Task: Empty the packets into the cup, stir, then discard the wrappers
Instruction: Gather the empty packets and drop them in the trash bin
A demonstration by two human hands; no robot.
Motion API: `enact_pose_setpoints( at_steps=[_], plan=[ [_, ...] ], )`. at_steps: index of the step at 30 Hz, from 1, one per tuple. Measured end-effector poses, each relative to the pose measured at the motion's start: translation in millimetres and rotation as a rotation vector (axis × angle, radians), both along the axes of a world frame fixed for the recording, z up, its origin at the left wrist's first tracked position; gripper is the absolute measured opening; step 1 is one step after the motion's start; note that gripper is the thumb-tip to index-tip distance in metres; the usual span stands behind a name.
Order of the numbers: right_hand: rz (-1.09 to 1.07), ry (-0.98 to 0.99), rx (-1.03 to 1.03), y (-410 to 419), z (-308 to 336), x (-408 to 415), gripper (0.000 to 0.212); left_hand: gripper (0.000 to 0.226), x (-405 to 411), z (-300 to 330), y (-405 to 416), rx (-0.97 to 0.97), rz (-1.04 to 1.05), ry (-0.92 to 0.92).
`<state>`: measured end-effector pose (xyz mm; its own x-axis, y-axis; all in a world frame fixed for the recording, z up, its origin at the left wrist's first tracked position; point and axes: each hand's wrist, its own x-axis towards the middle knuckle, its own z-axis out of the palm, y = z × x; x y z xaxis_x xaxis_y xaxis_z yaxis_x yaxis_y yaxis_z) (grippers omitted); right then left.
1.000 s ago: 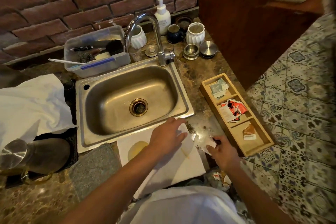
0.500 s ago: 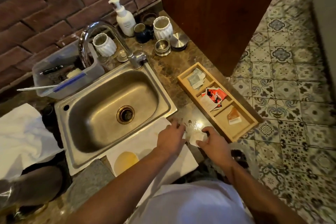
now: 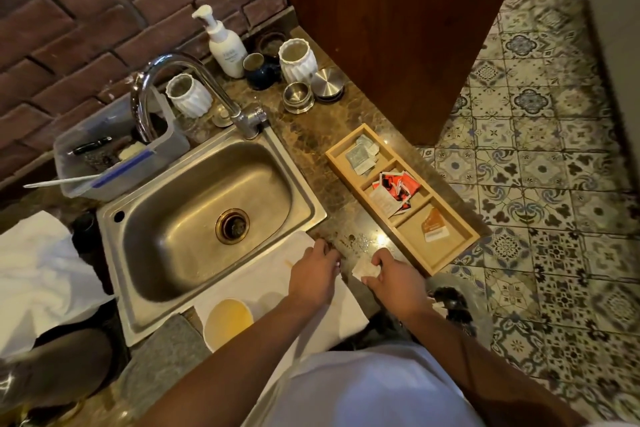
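Note:
A white cup [image 3: 227, 322] with yellowish liquid stands on a white cloth [image 3: 273, 284] at the counter's front edge, partly under my left forearm. My left hand [image 3: 313, 276] rests palm down on the cloth's far corner, fingers together, and I cannot see anything held in it. My right hand [image 3: 393, 276] pinches a small pale torn wrapper [image 3: 363, 269] just above the counter. Beside it stands a wooden three-part tray [image 3: 450, 255] holding grey packets [image 3: 362, 156], red packets [image 3: 394, 189] and one orange packet [image 3: 433, 227].
A steel sink [image 3: 207, 215] with faucet [image 3: 194, 94] fills the middle. Behind it are a soap bottle [image 3: 225, 43], white ribbed jars [image 3: 298, 59], metal lids and a plastic bin [image 3: 114, 152]. A bin bag [image 3: 453, 305] sits below the counter edge right. Crumbs [image 3: 360, 241] lie on the counter.
The view has swung left-up and closer. My right hand has shifted slightly left with the wrapper pinched in it; my left hand stays on the cloth corner.

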<state>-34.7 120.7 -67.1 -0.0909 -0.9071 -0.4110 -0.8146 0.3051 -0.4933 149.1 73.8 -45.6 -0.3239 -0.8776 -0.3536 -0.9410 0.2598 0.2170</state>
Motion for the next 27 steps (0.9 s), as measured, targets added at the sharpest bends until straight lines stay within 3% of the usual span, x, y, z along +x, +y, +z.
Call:
enact_pose_setpoints(
  at_steps=[13,19,27],
  plan=[
    [0.020,-0.017,0.061,-7,6,-5,0.026,0.022,7,3,-3,-0.009,0.151,0.154],
    [-0.003,-0.146,0.101,-10,15,-17,0.024,0.021,12,17,-13,0.022,0.311,0.278],
    [-0.223,-0.419,0.099,4,62,-11,0.017,0.021,22,37,-13,-0.003,0.401,0.468]
  ],
)
